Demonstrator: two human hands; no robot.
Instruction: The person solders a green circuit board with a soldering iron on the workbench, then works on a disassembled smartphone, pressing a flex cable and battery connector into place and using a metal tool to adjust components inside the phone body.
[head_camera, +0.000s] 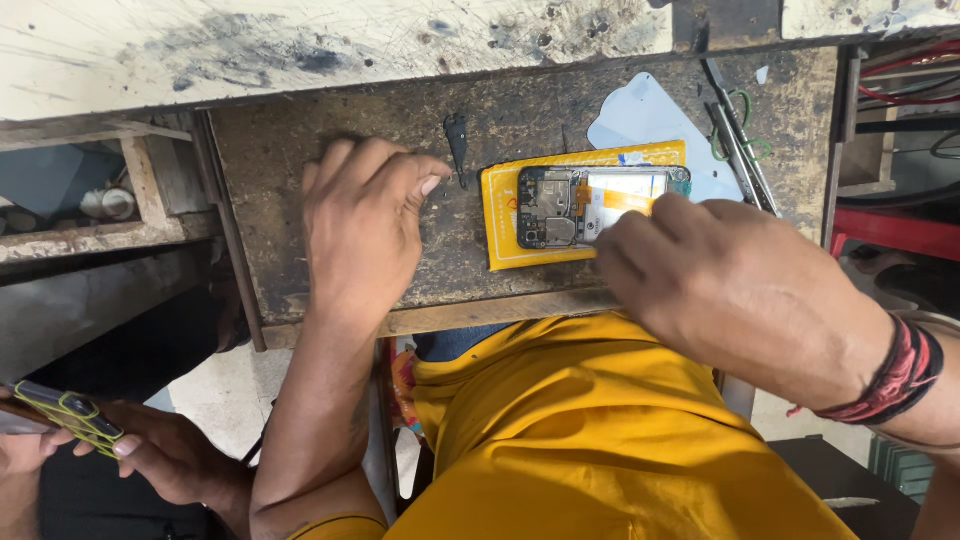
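An opened phone (590, 205) with its back removed lies on a yellow card (505, 215) on the worn wooden bench (270, 200). Circuit boards and a yellow ribbon show inside it. My right hand (740, 290) rests over the phone's right lower part, fingers curled at its inner parts; whether they pinch something is hidden. A red and black thread band circles that wrist. My left hand (365, 225) lies on the bench left of the phone, fingers bent, holding nothing. A small dark metal piece (457, 140) stands just beyond its fingertips.
A pale blue phone back cover (645, 120) lies behind the yellow card. Tweezers (735, 135) and green wire (745, 120) sit at the right. Another person's hands at bottom left hold a phone (60, 412) bound with yellow-green bands. Red cables (905, 70) hang at far right.
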